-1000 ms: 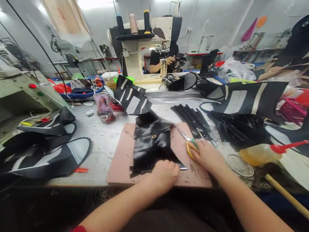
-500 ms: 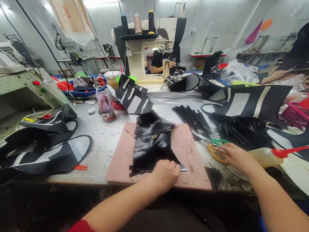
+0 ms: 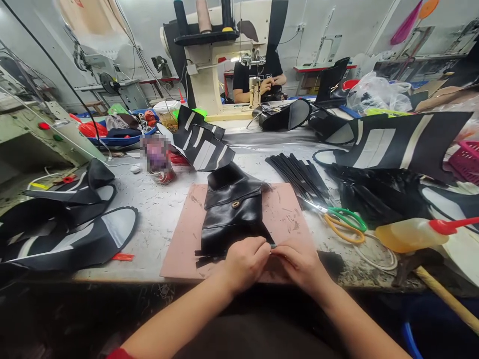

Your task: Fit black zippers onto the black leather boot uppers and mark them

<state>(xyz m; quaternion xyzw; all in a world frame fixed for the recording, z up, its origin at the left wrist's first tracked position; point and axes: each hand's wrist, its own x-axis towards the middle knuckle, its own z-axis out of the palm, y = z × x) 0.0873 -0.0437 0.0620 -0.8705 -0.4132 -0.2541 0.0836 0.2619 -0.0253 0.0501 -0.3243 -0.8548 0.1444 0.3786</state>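
A black leather boot upper (image 3: pixel 232 214) with a small gold-coloured buckle lies on a pink cutting board (image 3: pixel 179 234). My left hand (image 3: pixel 247 264) is closed on its near edge, thumb and fingertips pinching at the right corner. Against those fingertips, my right hand (image 3: pixel 299 259) is closed in a pinch on the same corner. A small greyish end shows between the two hands; the fingers hide most of it. Dark strip ends (image 3: pixel 204 258) stick out left of my left hand. Scissors (image 3: pixel 342 222) with green and orange handles lie to the right of the board.
Black strips (image 3: pixel 297 174) lie behind the scissors. A glue bottle (image 3: pixel 406 235) with a red nozzle and a hammer (image 3: pixel 445 291) are at right. More boot pieces (image 3: pixel 108 234) lie at left. Across the table, a person (image 3: pixel 258 82) works behind a sewing machine (image 3: pixel 209 65).
My right hand has left the scissors and come left to the corner of the boot upper, meeting my left hand. The scissors now lie on the table. The view has tilted down slightly.
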